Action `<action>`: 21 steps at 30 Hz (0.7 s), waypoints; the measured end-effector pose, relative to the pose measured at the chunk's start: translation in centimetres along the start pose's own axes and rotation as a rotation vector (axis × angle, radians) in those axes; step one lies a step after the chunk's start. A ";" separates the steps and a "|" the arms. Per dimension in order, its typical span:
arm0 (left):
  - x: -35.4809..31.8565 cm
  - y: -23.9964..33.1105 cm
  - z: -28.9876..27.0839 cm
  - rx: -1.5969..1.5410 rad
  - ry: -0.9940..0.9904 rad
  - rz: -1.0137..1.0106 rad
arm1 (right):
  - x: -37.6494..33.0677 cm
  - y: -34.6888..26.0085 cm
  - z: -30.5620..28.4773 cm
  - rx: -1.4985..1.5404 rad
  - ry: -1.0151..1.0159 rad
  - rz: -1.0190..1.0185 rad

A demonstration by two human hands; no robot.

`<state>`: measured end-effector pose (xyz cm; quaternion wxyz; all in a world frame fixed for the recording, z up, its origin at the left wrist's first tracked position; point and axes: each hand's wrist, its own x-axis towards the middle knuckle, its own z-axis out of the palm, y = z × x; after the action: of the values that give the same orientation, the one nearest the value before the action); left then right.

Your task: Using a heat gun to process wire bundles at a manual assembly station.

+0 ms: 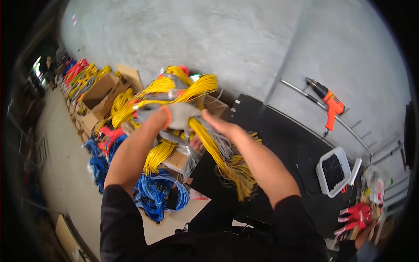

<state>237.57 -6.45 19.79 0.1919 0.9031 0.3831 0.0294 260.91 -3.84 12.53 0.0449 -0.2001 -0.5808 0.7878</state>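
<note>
My left hand [181,115], in a pale grey glove with an orange cuff, is closed over a bundle of yellow cables [207,142] and grey cables [222,144]. My bare right hand [218,125] wraps the same bundle from the right, thumb on top and fingertips showing below it. From my hands the loose cable ends fan out over the black table [275,144]. More coiled yellow cables [203,87] are heaped just beyond my hands. Blue cable coils [159,194] lie lower, near my left forearm.
An orange heat gun [334,105] hangs by a metal rail on the grey wall. The white tray [345,185] holds small black pieces. Red gloves [358,216] lie near another person's arm [362,236] at lower right. Cardboard boxes [104,94] and cable piles line the left.
</note>
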 end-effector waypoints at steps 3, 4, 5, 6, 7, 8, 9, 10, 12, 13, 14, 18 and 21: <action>-0.1 2.1 -5.3 0.164 -0.123 -0.169 | -2.4 -2.0 1.9 -0.017 -0.025 -0.133; -0.6 -1.9 -4.8 -0.053 -0.156 -0.101 | -2.3 -2.8 3.4 -0.003 -0.070 -0.143; -0.4 -1.6 -5.9 -0.048 -0.140 -0.117 | -2.9 -3.2 4.0 0.018 -0.072 -0.160; -0.7 -2.2 -6.2 -0.125 -0.154 -0.073 | -2.2 -3.2 5.4 0.080 -0.034 -0.176; -1.8 -2.7 -6.2 -0.143 -0.153 -0.097 | -1.4 -3.4 7.0 0.089 -0.058 -0.160; -3.1 -3.1 -6.2 -0.128 0.031 -0.020 | -0.2 -3.5 8.9 0.242 0.029 -0.244; -4.0 -3.1 -6.0 -0.104 0.214 0.069 | 0.9 -3.2 10.5 0.392 0.133 -0.330; -4.9 -2.6 -5.3 -0.113 0.215 0.052 | 2.6 -3.0 11.8 0.632 0.109 -0.374; -7.4 -0.7 -2.5 -0.118 0.749 -0.101 | 5.0 -2.5 15.2 0.768 0.147 -0.437; -9.1 3.0 -2.1 -0.037 0.840 -0.392 | 5.4 -2.2 16.4 0.894 0.224 -0.525; -11.3 2.5 -1.5 -0.247 0.608 -0.554 | 6.7 -1.3 17.6 0.968 0.250 -0.521; -20.8 2.1 9.8 -1.581 0.471 -0.337 | 7.8 3.2 21.7 0.886 0.277 -0.507; -25.0 2.4 17.3 -1.895 0.529 -0.448 | 8.8 7.8 23.1 0.876 0.247 -0.418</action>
<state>225.04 -31.15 7.06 0.7404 0.2503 0.3932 0.4843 245.63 -24.40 8.62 0.3501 -0.1334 -0.2133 0.9023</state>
